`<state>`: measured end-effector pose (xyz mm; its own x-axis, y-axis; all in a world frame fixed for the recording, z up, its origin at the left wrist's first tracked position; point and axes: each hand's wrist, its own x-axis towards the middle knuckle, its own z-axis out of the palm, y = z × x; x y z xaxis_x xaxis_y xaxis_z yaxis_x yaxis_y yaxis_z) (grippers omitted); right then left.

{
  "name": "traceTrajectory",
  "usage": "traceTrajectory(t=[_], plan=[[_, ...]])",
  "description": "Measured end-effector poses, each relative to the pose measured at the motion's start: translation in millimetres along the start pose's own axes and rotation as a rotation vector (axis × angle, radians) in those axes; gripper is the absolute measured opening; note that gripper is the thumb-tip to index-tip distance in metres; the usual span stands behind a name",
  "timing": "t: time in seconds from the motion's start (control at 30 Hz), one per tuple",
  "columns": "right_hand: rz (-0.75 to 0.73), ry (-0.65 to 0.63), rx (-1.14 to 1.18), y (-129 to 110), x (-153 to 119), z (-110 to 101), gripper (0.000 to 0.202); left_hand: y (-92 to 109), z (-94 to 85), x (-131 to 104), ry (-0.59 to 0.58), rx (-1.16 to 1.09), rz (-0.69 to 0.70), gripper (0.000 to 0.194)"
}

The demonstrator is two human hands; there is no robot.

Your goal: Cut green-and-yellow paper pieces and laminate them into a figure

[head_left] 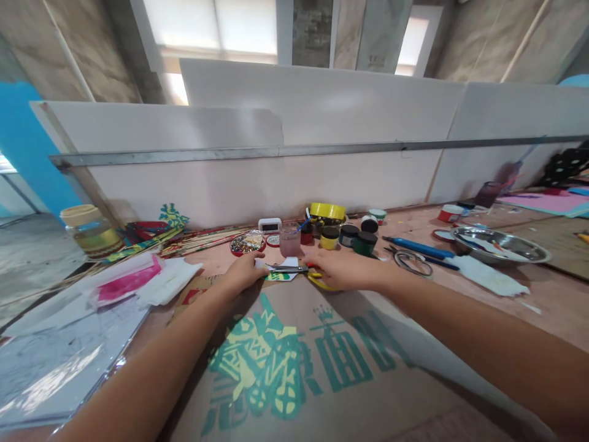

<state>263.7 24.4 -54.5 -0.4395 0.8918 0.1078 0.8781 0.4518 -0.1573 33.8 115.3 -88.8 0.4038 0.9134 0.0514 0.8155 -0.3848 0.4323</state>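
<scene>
My right hand (338,270) grips yellow-handled scissors (294,269), whose blades point left toward my other hand. Between the blades and around them is a small white paper piece (281,276) with a green and yellow pattern. Its left edge is pinched by the fingers of my left hand (243,272). Below my hands, green and yellow paper cutouts (264,362) lie on a cardboard sheet (359,405) printed with large green characters. Just beyond the paper stands a clear cup (290,239) of pinkish liquid.
Paint jars (365,243) and a dish of beads (247,243) stand at the back. A metal bowl (529,247) and a blue-handled tool (416,247) lie right. At left are a wide jar (87,232), bundled sticks (207,241), tissue (170,279) and a clear plastic sheet (69,362).
</scene>
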Motion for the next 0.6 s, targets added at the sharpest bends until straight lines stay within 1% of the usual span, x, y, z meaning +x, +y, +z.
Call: traceTrajectory(t=[0.1,0.17,0.2,0.4,0.53,0.6], plan=[[-0.023,0.045,0.024,12.8,1.1,25.9,0.053,-3.4,-15.8,-0.1,-0.019,-0.009,-0.008,0.030],[-0.021,0.077,0.043,18.5,3.2,34.5,0.054,-4.8,-30.0,-1.0,0.002,-0.008,-0.009,0.021],[-0.016,0.088,0.053,21.0,4.6,37.3,0.054,-4.9,-37.9,-1.9,0.025,-0.009,-0.009,0.020],[0.070,0.161,0.141,32.1,7.7,52.4,0.049,2.1,-83.3,-16.4,0.191,-0.077,-0.008,0.024],[0.183,0.314,0.271,30.2,9.3,60.1,0.056,14.5,-103.4,-30.3,0.285,-0.220,0.091,0.031],[0.217,0.412,0.363,27.4,13.2,58.0,0.050,23.3,-109.8,-38.0,0.302,-0.370,0.147,0.036]])
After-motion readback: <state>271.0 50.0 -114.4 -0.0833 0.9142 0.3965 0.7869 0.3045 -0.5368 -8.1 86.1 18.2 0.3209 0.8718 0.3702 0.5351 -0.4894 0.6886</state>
